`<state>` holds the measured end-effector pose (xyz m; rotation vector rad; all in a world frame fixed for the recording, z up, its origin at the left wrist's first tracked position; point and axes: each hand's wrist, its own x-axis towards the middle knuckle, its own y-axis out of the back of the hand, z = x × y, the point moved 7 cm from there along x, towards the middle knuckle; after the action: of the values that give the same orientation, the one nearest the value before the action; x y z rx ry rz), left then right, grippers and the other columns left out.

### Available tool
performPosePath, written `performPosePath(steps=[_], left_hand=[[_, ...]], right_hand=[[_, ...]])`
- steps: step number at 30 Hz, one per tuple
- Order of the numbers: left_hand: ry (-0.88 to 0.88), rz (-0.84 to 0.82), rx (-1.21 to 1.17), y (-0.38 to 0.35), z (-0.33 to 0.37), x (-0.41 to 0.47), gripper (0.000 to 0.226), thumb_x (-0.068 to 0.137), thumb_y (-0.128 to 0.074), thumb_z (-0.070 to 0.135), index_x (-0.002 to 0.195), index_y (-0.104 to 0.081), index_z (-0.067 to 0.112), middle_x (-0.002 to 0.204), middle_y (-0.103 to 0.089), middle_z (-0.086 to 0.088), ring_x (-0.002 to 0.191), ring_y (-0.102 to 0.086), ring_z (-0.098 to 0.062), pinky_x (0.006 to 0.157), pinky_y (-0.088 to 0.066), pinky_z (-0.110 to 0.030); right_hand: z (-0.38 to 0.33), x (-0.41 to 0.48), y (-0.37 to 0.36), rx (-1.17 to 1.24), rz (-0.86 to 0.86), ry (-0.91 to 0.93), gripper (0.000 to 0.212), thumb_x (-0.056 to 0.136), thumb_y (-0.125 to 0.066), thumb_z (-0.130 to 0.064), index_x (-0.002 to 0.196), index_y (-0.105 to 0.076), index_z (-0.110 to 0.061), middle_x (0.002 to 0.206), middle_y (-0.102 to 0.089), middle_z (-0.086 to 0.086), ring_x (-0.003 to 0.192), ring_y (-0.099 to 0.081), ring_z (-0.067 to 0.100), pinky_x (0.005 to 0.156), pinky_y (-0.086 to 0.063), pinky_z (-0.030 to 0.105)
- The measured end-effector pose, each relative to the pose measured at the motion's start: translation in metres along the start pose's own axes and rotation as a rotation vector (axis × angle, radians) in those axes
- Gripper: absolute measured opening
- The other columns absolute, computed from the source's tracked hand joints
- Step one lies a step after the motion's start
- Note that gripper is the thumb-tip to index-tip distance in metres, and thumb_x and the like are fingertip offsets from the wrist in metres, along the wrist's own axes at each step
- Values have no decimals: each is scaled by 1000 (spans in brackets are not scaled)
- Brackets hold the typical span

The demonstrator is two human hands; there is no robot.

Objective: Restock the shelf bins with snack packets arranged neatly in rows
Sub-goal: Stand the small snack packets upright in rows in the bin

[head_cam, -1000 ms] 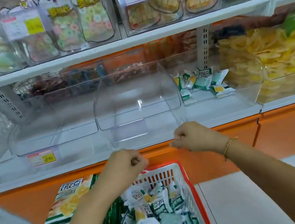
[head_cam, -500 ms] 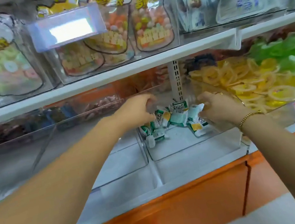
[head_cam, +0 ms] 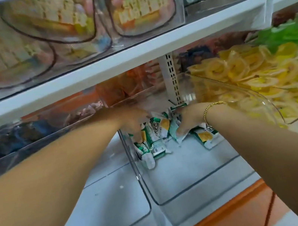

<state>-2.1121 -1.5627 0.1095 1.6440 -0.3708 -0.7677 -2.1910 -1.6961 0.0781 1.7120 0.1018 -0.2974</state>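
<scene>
1. Hands sit slightly apart in the clear bin: our left hand pokes into the snack packets, grip too blurry to call; our right hand curls round some.
2. Packets lie heaped at the bin's back.

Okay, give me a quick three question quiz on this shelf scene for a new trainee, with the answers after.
1. True or false: the packets in the bin lie in neat rows.
2. The left hand and right hand are: A among the packets; B gripping a basket; C holding a price tag.
3. Fill in: the bracelet is on the ___ wrist.
Key: 1 false; 2 A; 3 right.
</scene>
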Motion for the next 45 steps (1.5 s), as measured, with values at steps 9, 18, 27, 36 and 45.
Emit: performPosePath(steps=[9,18,27,36,45], left_hand=[[-26,-195,109,-3,22,-17,66,81,-73,16,139,-41,20,130,-55,-9,111,-55,-24,76,-43,-26],[53,-232,297,-11,53,-27,60,84,-65,8,139,-41,10,119,-60,-9,93,-60,-23,66,-49,-29],[-30,94,-26,7,47,-68,80,82,-72,15,147,-27,17,140,-45,-7,109,-54,-25,68,-44,-12],[-175,790,-55,42,78,-217,62,74,-75,20,127,-46,30,124,-47,8,114,-44,-13,86,-45,-28],[111,1037,-504,-53,61,-392,64,72,-78,14,123,-46,36,111,-45,22,98,-41,14,84,-29,4]], right_hand=[[-9,14,-11,-7,-56,79,77,76,-74,-44,141,-38,-27,143,-45,1,123,-48,25,101,-43,35],[4,-23,-11,93,-151,62,66,76,-74,-37,133,-42,-27,137,-46,3,112,-47,22,78,-45,27],[11,-56,-19,651,-176,-19,52,78,-75,-19,122,-48,-23,73,-39,4,61,-40,16,48,-46,22],[9,-147,45,796,171,78,41,76,-77,-31,108,-52,-26,86,-62,3,58,-56,11,48,-44,21],[-80,-264,47,600,-127,352,45,68,-80,-36,106,-55,-35,92,-62,7,62,-55,8,56,-46,23]])
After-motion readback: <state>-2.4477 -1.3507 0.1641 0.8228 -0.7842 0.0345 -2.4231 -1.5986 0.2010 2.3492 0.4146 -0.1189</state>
